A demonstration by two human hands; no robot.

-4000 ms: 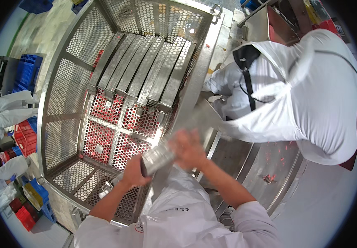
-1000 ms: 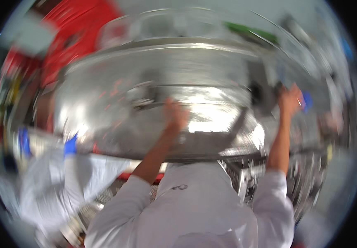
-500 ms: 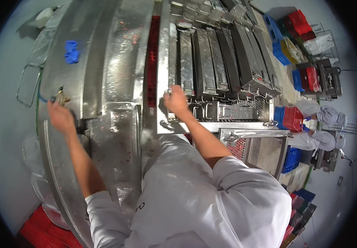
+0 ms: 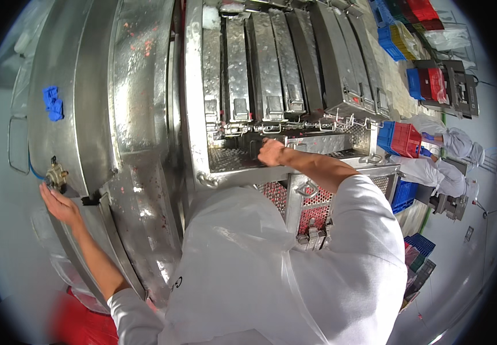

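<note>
My left hand (image 4: 60, 204) is open at the left, its fingers stretched out beside a brass valve (image 4: 57, 174) with a blue hose. My right hand (image 4: 272, 152) reaches into the near end of a steel bin (image 4: 196, 123). Its fingers are closed at the end of a metal box (image 4: 323, 142) lying crosswise there, and they cover the handle they appear to grip. Behind it several long lidded metal boxes (image 4: 261, 54) stand side by side, wire handles toward me. White ice-like bits (image 4: 210, 17) lie at the bin's far left.
A long steel machine (image 4: 139, 115) with pink scraps runs along the left, a blue glove (image 4: 53, 103) on top. Perforated door (image 4: 315, 198) hangs below the bin's rim. Two people in white (image 4: 452, 144) stand right, near red and blue crates (image 4: 399, 138).
The view has shifted, so the machine and bin sit farther left. My right hand has moved right from the bin's left edge to the crosswise box. My left hand's fingers have straightened beside the valve.
</note>
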